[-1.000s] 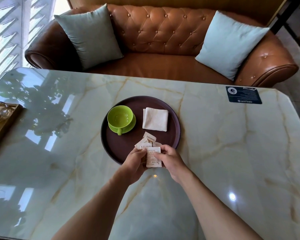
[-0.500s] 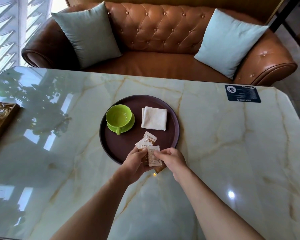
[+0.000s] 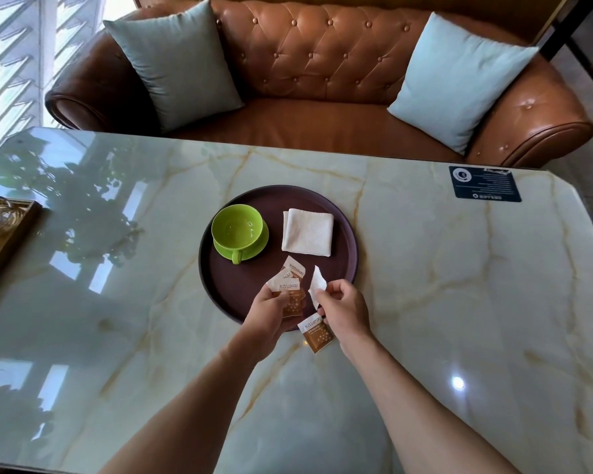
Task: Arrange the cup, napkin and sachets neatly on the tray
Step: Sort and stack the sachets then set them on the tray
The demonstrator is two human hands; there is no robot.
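Observation:
A round dark brown tray (image 3: 343, 230) lies mid-table. On its left part stands an empty green cup (image 3: 237, 228) on a green saucer, handle toward me. A folded white napkin (image 3: 307, 231) lies on the tray's right part. My left hand (image 3: 266, 316) pinches a fan of brown-and-white sugar sachets (image 3: 288, 280) over the tray's near edge. My right hand (image 3: 344, 307) holds one sachet (image 3: 316, 285) upright, its white back showing. Another sachet (image 3: 316, 333) shows just under that hand, at the tray's near rim; I cannot tell whether it is held or lying there.
The glossy marble table (image 3: 459, 302) carries a dark blue card (image 3: 484, 183) at the far right and a wooden tray with glassware (image 3: 4, 227) at the left edge. A brown leather sofa (image 3: 322, 63) with two pale cushions stands behind the table.
My hands have parted. The right hand drew one sachet away from the bundle and tipped it upright, and another sachet has come into sight below that hand.

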